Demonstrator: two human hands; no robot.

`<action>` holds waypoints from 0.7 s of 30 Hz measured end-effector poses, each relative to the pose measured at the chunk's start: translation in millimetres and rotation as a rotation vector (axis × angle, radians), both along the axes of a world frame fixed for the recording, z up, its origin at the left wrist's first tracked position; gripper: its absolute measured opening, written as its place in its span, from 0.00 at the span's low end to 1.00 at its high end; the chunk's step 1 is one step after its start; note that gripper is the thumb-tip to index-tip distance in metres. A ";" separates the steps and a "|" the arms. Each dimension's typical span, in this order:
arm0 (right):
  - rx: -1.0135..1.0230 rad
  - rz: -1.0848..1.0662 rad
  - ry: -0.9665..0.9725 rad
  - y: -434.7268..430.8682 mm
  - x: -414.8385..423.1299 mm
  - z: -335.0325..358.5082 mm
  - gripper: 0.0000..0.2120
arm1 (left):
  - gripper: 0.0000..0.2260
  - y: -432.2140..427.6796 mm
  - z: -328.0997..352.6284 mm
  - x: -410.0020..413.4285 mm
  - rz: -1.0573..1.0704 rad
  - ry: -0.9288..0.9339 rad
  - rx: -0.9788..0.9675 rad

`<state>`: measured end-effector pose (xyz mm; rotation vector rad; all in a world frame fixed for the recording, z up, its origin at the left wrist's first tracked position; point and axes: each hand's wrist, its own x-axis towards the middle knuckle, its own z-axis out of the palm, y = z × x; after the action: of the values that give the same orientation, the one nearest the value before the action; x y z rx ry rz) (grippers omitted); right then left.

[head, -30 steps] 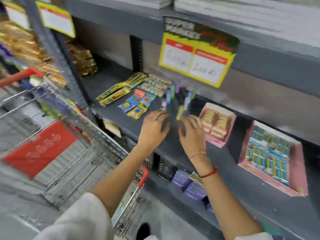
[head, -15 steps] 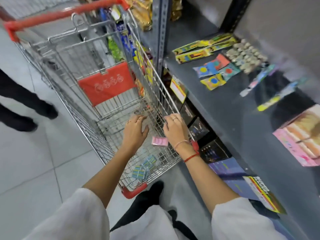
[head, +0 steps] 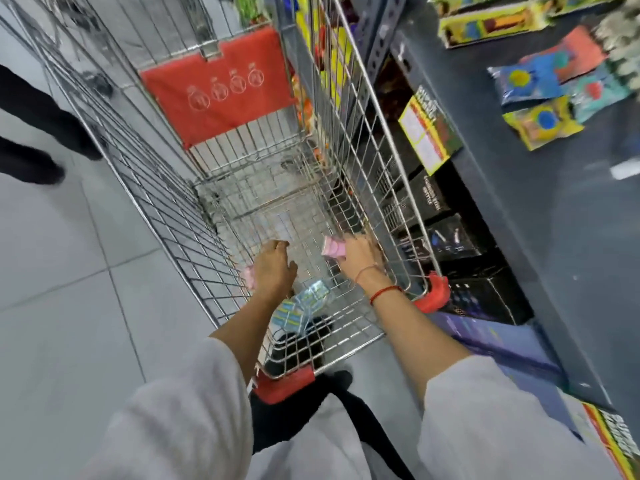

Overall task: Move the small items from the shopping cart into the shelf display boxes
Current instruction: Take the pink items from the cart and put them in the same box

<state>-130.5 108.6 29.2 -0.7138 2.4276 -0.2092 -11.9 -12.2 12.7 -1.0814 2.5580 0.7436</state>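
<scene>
Both my hands reach down into the wire shopping cart (head: 349, 140). My right hand (head: 358, 256) is closed on a small pink packet (head: 333, 250) near the cart's right wall. My left hand (head: 273, 270) hangs palm down over the cart floor, and a pale pink item (head: 248, 277) shows at its left edge, apparently in its grip. Several small blue and white packets (head: 304, 304) lie on the cart floor between my wrists. The shelf display boxes are out of view.
The grey shelf (head: 540, 188) runs along the right with colourful packets (head: 540, 123) on it and black boxes (head: 453, 237) below. A red child-seat flap (head: 218, 84) sits at the cart's far end. Another person's dark legs (head: 31, 133) stand at left on the tiled floor.
My view swung from the shelf down to the cart. Both hands left the shelf and dropped deep into the cart. My right hand closed on the pink packet.
</scene>
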 end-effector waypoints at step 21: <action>0.257 -0.026 0.066 -3.3 -18.2 -110.4 0.29 | 0.22 -9.7 -77.1 10.6 0.084 -0.415 -0.036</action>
<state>-148.7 105.2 -81.3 -0.5822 2.4674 0.1172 -1.4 -21.9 -64.4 -1.2145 2.1927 0.4360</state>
